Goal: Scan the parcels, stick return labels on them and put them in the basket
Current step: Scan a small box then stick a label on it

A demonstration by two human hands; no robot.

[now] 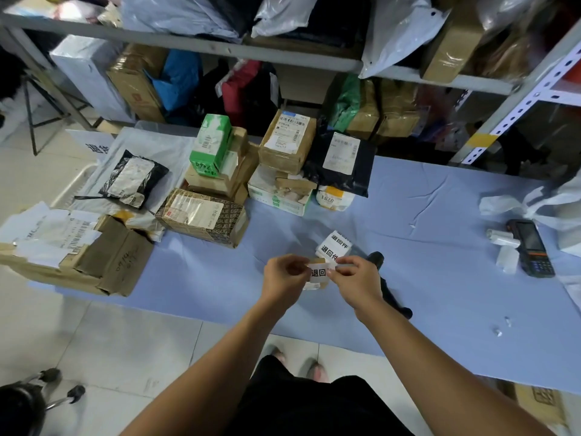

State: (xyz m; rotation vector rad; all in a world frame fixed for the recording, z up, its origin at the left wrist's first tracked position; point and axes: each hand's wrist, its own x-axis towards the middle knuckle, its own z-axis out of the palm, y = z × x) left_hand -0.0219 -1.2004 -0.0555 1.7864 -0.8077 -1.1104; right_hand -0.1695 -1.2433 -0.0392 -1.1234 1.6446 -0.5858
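Pinching a white return label (319, 272) between the fingertips of both hands, the person appeared to be peeling it from its backing above the near edge of the blue table (440, 215). The left hand (284, 280) gripped its left edge and the right hand (356, 281) its right edge, so neither hand was free. The label strip (334, 247) trailed away just beyond it, printed in bold black "退回件".

This looked like the labelling step. Next, by my reckoning, the freed label had to be carried to one of the parcels and pressed flat on it.

Just right of the hands lay a black scanner (385, 287), partly hidden by the right forearm. Farther right rested a handheld terminal (531, 251).

The parcels stood in a heap at the far left of the table: a patterned box (204, 217) printed "ESSE", a green box (210, 146), and a white packet (333, 198) marked "0281". No basket could be clearly made out.
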